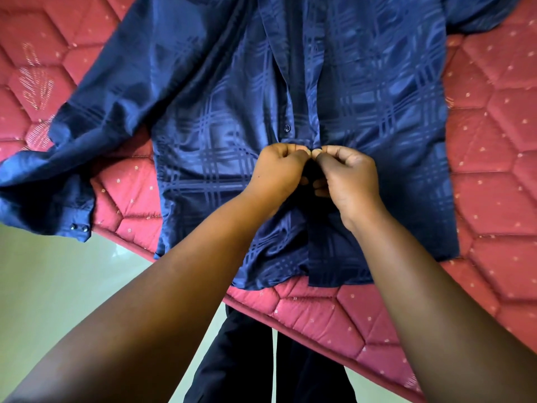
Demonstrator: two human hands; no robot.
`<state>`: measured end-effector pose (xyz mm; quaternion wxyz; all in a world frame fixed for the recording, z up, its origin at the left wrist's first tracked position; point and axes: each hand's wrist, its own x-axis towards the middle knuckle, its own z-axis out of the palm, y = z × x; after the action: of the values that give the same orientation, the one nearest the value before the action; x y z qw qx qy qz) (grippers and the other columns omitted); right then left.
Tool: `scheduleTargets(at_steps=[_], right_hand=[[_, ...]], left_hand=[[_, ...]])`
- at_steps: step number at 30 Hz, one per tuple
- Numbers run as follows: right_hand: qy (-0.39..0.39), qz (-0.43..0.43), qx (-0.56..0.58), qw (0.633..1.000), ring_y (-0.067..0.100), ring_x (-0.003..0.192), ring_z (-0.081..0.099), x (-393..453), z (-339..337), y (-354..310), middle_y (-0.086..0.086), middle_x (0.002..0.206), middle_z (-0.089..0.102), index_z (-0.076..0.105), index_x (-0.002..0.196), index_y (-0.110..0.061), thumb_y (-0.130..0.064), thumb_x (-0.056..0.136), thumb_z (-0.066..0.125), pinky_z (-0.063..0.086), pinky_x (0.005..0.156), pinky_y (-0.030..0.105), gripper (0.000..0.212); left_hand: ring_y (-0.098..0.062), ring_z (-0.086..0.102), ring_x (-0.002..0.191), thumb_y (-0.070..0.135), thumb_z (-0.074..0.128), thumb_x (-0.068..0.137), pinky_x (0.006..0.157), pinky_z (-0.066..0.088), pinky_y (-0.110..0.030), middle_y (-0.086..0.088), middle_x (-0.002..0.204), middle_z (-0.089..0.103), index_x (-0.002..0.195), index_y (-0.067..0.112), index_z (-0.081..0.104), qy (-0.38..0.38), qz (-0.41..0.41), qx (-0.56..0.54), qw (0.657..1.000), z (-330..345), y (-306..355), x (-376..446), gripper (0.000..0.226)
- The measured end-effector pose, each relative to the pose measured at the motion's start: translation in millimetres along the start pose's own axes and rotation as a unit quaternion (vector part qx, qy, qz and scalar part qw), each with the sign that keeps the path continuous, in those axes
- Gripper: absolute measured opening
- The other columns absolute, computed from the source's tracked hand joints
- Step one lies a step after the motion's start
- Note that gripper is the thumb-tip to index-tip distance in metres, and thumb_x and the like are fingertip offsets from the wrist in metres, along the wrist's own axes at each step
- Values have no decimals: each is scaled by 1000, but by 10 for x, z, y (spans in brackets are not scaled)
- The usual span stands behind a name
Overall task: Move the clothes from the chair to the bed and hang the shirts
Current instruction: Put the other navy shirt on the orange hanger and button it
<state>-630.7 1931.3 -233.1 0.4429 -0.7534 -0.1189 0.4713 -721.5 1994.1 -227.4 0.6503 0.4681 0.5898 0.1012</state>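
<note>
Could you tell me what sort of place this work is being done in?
Most likely a bedroom at home. A navy checked shirt lies spread on a red quilted mattress, the left hand and right hand pinch its front placket, and a pale glossy floor shows beside the bed.

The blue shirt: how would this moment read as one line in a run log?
step: buttoning | item: blue shirt flat on red mattress | left hand pinches placket | right hand pinches placket | hanger: none visible

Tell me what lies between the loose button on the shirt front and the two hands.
Head view: only a short strip of the shirt's placket fabric separates the button from the left hand and right hand, both pinching it.
</note>
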Motion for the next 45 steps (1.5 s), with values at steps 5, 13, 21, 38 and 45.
scheduleTargets(at_steps=[5, 13, 21, 38, 45], right_hand=[[-11, 10, 37, 999, 11, 64, 64, -44, -37, -5, -1, 75, 71, 72, 83, -19, -18, 89, 69, 54, 56, 25, 7], [-54, 83, 99, 990, 13, 63, 62, 7, -131, 16, -4, 83, 73, 74, 89, -19, -30, 93, 59, 52, 55, 26, 19], [-63, 70, 31, 995, 10, 56, 62, 114, -98, -26, -1, 73, 70, 70, 83, -17, -22, 85, 74, 52, 50, 24, 7], [28, -134, -113, 984, 11, 71, 69, 79, 75, 188, -4, 76, 71, 71, 83, -16, -26, 86, 74, 58, 70, 34, 11], [-5, -92, -107, 990, 25, 64, 67, 62, 52, 61, 3, 66, 70, 71, 78, -15, -16, 87, 63, 57, 58, 41, 12]], left_hand=[[-8, 50, 45, 13, 55, 97, 39, 39, -14, -5, 67, 56, 76, 11, 56, -3, -18, -33, 999, -2, 10, -25, 21], [-8, 51, 45, 16, 62, 93, 43, 35, -16, 0, 64, 57, 74, 14, 58, -9, -45, -6, 999, -51, 44, 14, 19], [-7, 53, 51, 14, 62, 92, 46, 43, -18, 2, 60, 58, 77, 13, 63, -15, -61, -3, 998, -71, 63, 19, 16], [-19, 57, 64, 18, 66, 91, 61, 52, -28, -6, 69, 58, 75, 9, 58, 78, -108, -80, 988, 71, 35, 56, 21], [-17, 51, 66, 26, 51, 101, 57, 41, -26, -6, 80, 56, 117, 3, 56, 79, -139, 3, 987, 142, 102, 103, 28]])
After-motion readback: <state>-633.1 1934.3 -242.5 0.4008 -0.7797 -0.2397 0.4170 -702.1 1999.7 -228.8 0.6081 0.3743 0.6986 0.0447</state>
